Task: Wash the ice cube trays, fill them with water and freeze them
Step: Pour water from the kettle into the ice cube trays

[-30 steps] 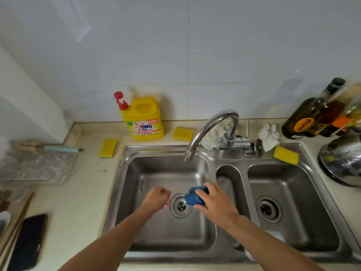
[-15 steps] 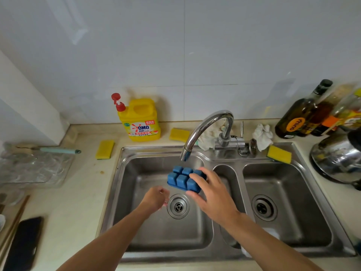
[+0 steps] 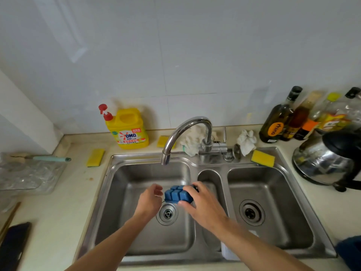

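Since half a sec ago the blue ice cube tray point(image 3: 176, 194) has dropped from just under the tap point(image 3: 187, 130) to low over the left basin point(image 3: 136, 182), just above the drain point(image 3: 167, 213). My L hand point(image 3: 149, 198) has closed in on its left end.

R hand point(image 3: 203, 204) has the grip: thumb at the near edge, fingers over the far side, cell bottoms facing up. I'd guess that's to tip water out or rinse the underside over the basin. L hand is curled right beside the tray, but I can't tell if it's pinching the rim or just near it. No stream visible from the tap.

Around the sink, on the worktop:
- detergent bottle point(image 3: 128, 130) at the back
- sponge point(image 3: 95, 157) to the left, another sponge point(image 3: 262, 158) to the right
- kettle point(image 3: 328, 161) and oil bottles point(image 3: 279, 118) far right
- phone point(image 3: 13, 245) near left

Nothing blocks the tray. The spout overhangs the basin, so watch for it when lifting.
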